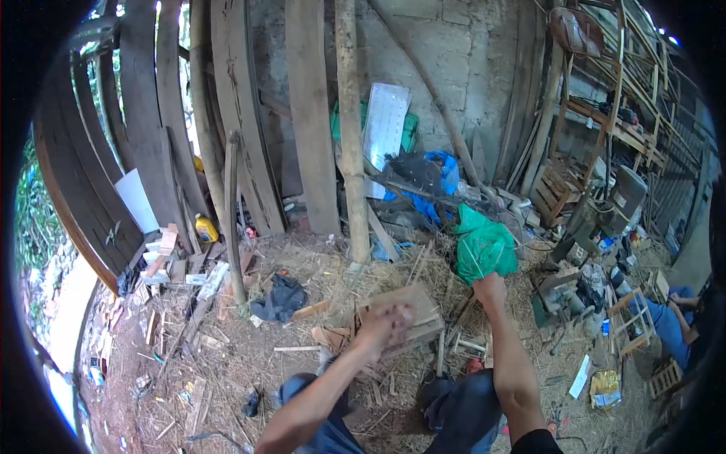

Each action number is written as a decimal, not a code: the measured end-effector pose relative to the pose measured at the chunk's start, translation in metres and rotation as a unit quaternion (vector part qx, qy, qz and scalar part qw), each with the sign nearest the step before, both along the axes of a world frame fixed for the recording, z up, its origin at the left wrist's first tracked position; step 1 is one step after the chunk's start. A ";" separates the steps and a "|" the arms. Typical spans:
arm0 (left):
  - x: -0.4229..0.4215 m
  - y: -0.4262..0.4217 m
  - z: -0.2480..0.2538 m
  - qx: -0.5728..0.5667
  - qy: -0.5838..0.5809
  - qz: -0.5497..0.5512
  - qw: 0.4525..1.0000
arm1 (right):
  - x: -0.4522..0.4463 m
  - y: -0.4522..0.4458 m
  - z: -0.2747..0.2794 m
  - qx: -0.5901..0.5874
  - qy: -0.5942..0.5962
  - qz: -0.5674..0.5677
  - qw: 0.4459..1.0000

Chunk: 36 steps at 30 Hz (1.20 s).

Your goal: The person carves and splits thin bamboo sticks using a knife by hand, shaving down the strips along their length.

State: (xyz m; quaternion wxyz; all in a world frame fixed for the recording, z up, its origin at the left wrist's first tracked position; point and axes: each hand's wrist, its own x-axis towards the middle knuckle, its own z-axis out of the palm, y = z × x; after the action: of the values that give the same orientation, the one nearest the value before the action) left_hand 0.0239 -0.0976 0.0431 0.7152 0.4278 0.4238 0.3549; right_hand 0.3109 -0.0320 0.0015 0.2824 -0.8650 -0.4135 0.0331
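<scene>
My left hand [387, 327] is over a wooden block [416, 303] that rests low in front of my knees. Motion smears its fingers, so I cannot make out whether they are apart or closed. Out in front on the right, my right hand [490, 290] is closed, its fist overlapping the lower edge of a green plastic bag [488, 246] in my view. A thin pale line runs up and left from that fist across the bag, too fine to name. Whether the hand touches the bag, I cannot tell.
Wood scraps and shavings litter the ground. A black plastic bag [281, 297] and a yellow jug [206, 228] lie to the left. An upright pole [350, 136] stands ahead. Someone in blue trousers [669, 325] sits at far right beside a small wooden frame [631, 324].
</scene>
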 end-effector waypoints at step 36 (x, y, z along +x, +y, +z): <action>0.005 0.001 -0.006 0.179 0.078 -0.009 0.981 | -0.070 -0.002 0.041 0.068 -0.153 0.216 0.962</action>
State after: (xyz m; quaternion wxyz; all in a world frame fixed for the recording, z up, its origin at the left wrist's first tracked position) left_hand 0.0290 -0.0969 0.0370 0.5950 0.5793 0.4034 0.3843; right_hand 0.2409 -0.0336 0.0424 0.2602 -0.7286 -0.6300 -0.0673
